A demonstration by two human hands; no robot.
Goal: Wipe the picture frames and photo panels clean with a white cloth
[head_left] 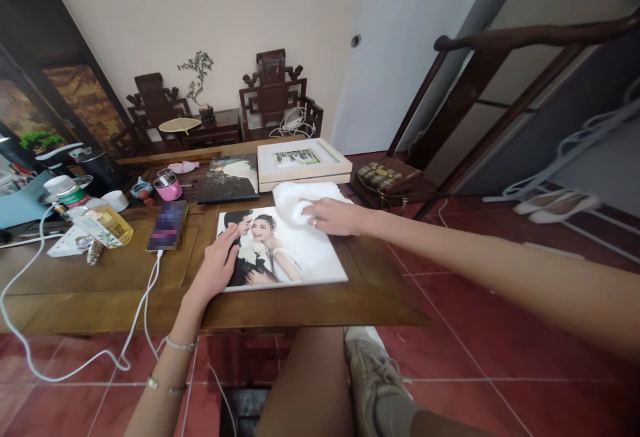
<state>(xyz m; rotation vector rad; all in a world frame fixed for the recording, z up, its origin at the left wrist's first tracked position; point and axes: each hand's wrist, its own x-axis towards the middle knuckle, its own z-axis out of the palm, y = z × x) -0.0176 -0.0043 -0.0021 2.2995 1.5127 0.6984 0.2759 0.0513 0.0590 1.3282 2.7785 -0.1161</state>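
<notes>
A white-edged wedding photo panel (317,257) showing a couple lies flat on the wooden table (310,307). My left hand (217,264) rests on its left edge, fingers stretched out flat and holding nothing. At the panel's upper right, my right hand (337,216) is closed on a bunched white cloth (290,198). Part of the cloth touches the photo's surface, and part spreads behind the hand toward the frames. Behind the panel sit a dark photo panel (227,187) and a white framed picture (330,158), which is on top of another frame.
Left on the table are a phone (167,227) on a white cable, a bottle of yellow liquid (113,224), a pink mug (169,188) and a power strip (67,242). A wooden chair (463,90) with a plaid bag (383,176) stands to the right.
</notes>
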